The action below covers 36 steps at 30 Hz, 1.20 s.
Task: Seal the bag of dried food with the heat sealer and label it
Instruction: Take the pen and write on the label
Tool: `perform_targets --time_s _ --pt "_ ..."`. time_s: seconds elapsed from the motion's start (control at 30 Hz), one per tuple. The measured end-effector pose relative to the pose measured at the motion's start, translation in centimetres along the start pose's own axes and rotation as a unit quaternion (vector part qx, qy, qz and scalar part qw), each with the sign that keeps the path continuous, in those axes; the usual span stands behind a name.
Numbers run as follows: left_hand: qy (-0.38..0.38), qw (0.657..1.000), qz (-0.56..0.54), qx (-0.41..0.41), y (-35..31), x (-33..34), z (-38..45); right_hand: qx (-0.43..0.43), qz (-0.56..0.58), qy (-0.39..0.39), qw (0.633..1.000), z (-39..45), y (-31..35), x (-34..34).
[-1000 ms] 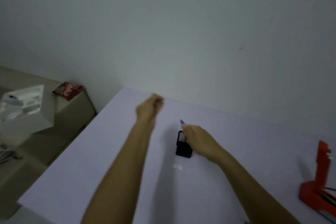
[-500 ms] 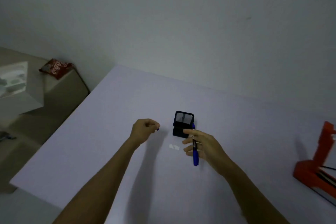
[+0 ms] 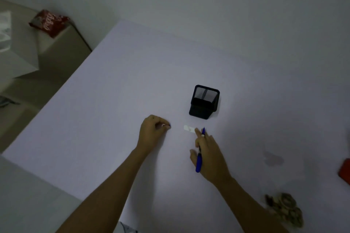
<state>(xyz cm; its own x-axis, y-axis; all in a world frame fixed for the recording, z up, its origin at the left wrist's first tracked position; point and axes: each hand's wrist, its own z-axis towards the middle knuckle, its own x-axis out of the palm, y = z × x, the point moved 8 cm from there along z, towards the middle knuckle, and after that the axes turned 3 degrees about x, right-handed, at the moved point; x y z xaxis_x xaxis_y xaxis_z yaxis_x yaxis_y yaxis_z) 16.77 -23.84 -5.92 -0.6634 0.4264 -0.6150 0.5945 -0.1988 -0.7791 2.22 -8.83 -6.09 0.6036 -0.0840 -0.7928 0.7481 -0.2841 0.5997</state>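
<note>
A small white label [image 3: 188, 128] lies flat on the white table [image 3: 117, 100], just in front of a black mesh pen holder [image 3: 204, 102]. My right hand [image 3: 210, 155] holds a blue pen [image 3: 199, 157] with its tip pointing away from me, and a fingertip touches the label's right end. My left hand [image 3: 153, 134] is curled shut left of the label, with a small blue pen cap [image 3: 169, 126] pinched at its fingertips. The clear bag of dried food [image 3: 284, 208] lies blurred at the lower right. Only a red corner of the heat sealer [image 3: 345, 173] shows at the right edge.
A wall runs along the table's far edge. Left of the table stands a lower beige surface with a red snack packet [image 3: 50, 22] and a white box [image 3: 11, 43]. A faint grey smudge [image 3: 273, 159] marks the table right of my right hand.
My right hand lifted the blue pen away from the holder and came down by the label. My left hand drew back towards me, shut on the cap. The view tilted down.
</note>
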Motion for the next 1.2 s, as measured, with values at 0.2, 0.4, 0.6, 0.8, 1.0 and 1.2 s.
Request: perform_targets --time_s 0.2,0.4,0.6,0.8,1.0,1.2 --pt "-0.016 0.991 0.096 0.096 -1.4 1.0 -0.2 -0.038 -0.1 -0.007 0.994 0.7 -0.7 2.0" --pt "0.04 0.953 0.218 0.206 -4.6 5.3 -0.3 -0.057 -0.106 -0.032 0.992 0.6 -1.1 2.4" --pt "0.062 0.946 0.255 0.193 -5.3 7.3 0.0 -0.055 -0.118 -0.031 0.991 0.6 -1.4 2.9" --pt "0.081 0.959 0.236 0.131 -4.9 8.0 1.4 -0.046 -0.127 -0.028 0.99 0.7 -1.7 3.1" --pt "0.132 0.942 0.277 0.14 -5.2 8.7 2.4 -0.052 -0.14 -0.036 0.988 0.6 -1.5 3.1" --pt "0.196 0.931 0.286 0.118 -4.9 9.4 2.8 -0.049 -0.129 -0.043 0.99 0.6 -1.6 3.0"
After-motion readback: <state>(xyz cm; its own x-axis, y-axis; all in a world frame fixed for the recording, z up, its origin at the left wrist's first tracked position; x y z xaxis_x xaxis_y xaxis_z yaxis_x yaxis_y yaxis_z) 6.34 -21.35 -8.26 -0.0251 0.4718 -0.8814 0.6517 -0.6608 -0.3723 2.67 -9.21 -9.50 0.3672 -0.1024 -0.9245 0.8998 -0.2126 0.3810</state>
